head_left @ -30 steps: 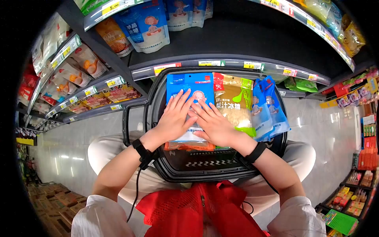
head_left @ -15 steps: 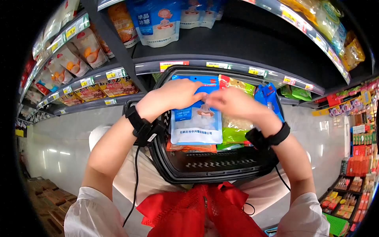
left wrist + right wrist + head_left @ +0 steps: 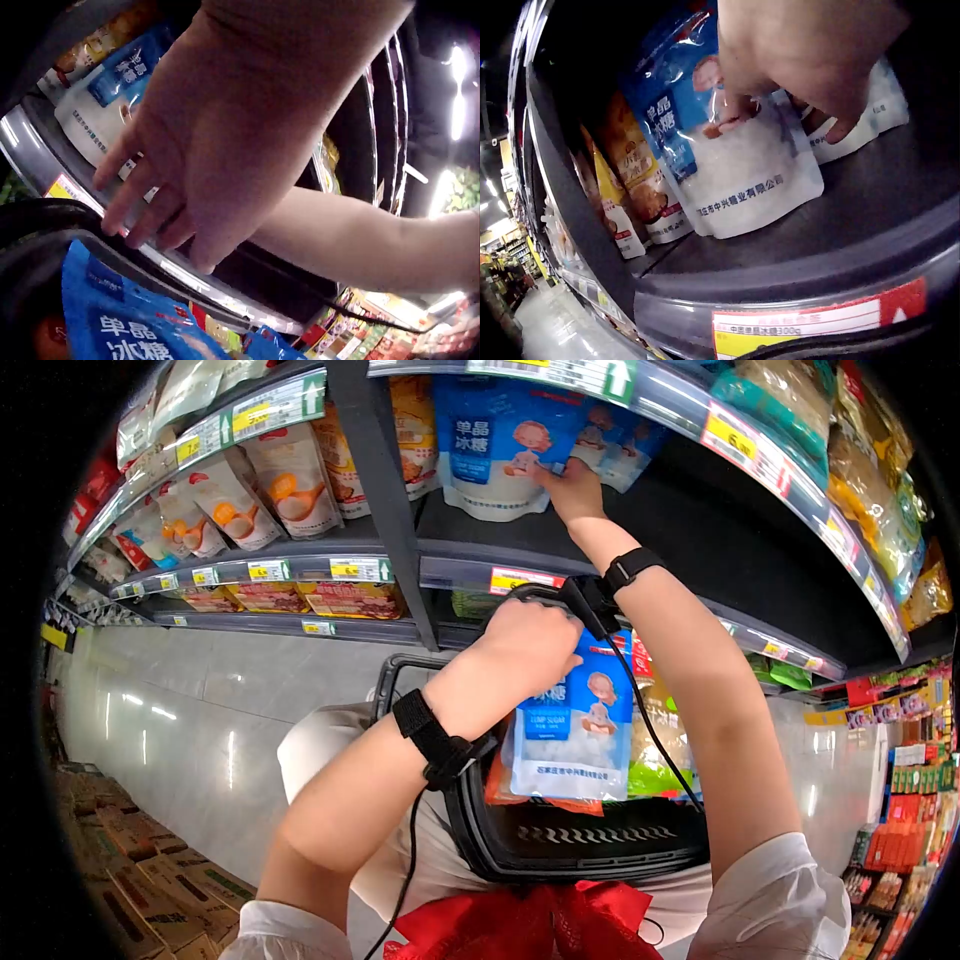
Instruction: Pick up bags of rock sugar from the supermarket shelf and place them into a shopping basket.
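Observation:
A blue-and-white lump sugar bag (image 3: pixel 490 445) stands on the black shelf. My right hand (image 3: pixel 575 490) is at its right edge, thumb on the front and fingers round behind it; the right wrist view shows this hand (image 3: pixel 817 60) straddling that edge. More blue bags (image 3: pixel 877 112) stand behind. My left hand (image 3: pixel 530 645) hovers by the far rim of the black basket (image 3: pixel 600 865), its fingers (image 3: pixel 139 195) loosely spread with nothing in them. Beneath it, another lump sugar bag (image 3: pixel 575 745) lies on top in the basket, beside a gold-and-green bag (image 3: pixel 655 730).
Price labels (image 3: pixel 525 582) line the shelf's front edge. An upright divider (image 3: pixel 375 480) parts this bay from the left one, where white pouches (image 3: pixel 285 480) stand. A shelf edge (image 3: pixel 690 420) runs above the right hand. A black cable (image 3: pixel 640 700) hangs from the right wrist.
Both hands lay flat on the bags in the basket, then lifted. The right has reached up to the bag on the shelf; the left stays over the basket. The head view has shifted closer to the shelf.

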Demonstrator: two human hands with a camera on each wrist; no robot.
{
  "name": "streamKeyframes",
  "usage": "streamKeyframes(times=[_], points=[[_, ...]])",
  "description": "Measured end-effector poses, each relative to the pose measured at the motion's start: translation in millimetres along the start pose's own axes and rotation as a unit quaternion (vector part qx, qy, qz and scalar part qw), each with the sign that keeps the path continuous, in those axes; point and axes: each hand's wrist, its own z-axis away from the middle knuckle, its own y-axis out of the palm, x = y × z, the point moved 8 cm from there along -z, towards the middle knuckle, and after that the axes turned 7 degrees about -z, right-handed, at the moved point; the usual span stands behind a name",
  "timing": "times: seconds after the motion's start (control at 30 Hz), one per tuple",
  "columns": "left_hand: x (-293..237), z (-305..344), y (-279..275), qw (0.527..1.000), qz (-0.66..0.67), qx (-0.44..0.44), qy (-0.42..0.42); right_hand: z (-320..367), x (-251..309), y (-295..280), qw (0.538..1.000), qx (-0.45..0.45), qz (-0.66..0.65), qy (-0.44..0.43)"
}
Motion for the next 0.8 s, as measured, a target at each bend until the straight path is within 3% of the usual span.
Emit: streamKeyframes(times=[0.03, 0.13, 0.33, 0.43, 0.5, 0.57, 0.67, 0.8], points=[[2.0, 1.3, -4.8, 0.999, 0.037, -0.022, 0.010, 0.8, -1.4, 5.1, 1.000, 0.002, -0.003, -0.001], [16.7, 2.0, -11.5, 0.999, 0.026, -0.042, -0.018, 5.5, 6.1, 15.3, 0.960, 0.045, -0.276, -0.015], [14.9, 4.3, -29.8, 0.995, 0.016, -0.102, -0.017, 25.6, 15.8, -17.1, 0.951, 0.049, -0.301, 0.044], [5.9, 7.0, -49.7, 0.984, 0.027, -0.178, 0.014, 40.7, 23.8, -53.9, 0.942, 0.022, -0.333, 0.049], [4.2, 10.0, -67.8, 0.967, 0.022, -0.253, 0.007, 62.5, 39.7, -81.5, 0.913, 0.029, -0.392, 0.104], [1.4, 16.6, -82.9, 0.945, 0.039, -0.326, 0.009, 83.9, 44.2, -114.6, 0.925, 0.003, -0.364, 0.110], [2.0, 23.8, -91.0, 0.934, 0.086, -0.346, -0.027, 111.9, 35.2, -157.0, 0.918, -0.013, -0.383, 0.100], [-2.7, 30.9, -92.0, 0.907, 0.156, -0.387, -0.057, 172.3, 38.1, -190.1, 0.904, 0.030, -0.383, 0.189]])
